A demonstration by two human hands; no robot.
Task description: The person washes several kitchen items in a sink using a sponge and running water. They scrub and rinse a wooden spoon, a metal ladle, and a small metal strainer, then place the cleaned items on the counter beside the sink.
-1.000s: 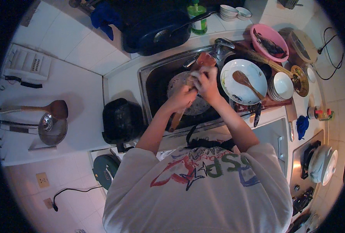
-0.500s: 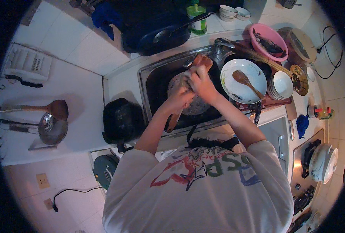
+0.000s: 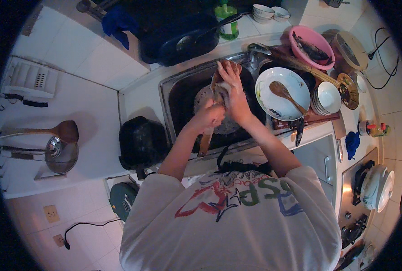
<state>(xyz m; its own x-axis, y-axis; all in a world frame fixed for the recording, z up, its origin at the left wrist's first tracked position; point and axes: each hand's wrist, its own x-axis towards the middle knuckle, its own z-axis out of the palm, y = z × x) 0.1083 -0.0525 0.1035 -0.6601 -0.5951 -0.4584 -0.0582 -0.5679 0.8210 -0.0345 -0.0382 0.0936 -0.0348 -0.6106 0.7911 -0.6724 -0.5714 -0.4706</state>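
Note:
Over the sink [image 3: 167, 90] I hold a wooden spatula [image 3: 205, 143] at a slant, its broad end away from me and its handle toward me. My left hand [image 3: 208, 116] is closed in a fist around the handle. Up by the broad end, my right hand [image 3: 237, 97] presses a pale scrubbing pad [image 3: 223, 88] against the wood, fingers lying along the spatula; the pad is partly hidden and its kind is hard to make out. Beneath my hands a round greyish vessel [image 3: 202, 97] with specks or suds sits in the sink.
Right of the sink are a white plate [image 3: 266, 88] bearing another wooden spatula, stacked bowls [image 3: 329, 97] and a pink basin [image 3: 296, 40] with fish. A faucet [image 3: 258, 49] rises behind. A black container [image 3: 142, 142] stands left; a green bottle [image 3: 229, 29] stands at the back.
My right hand's fingers have stretched out along the broad end of the spatula, where they were curled before. The left hand keeps its grip on the handle, and the view has shifted slightly.

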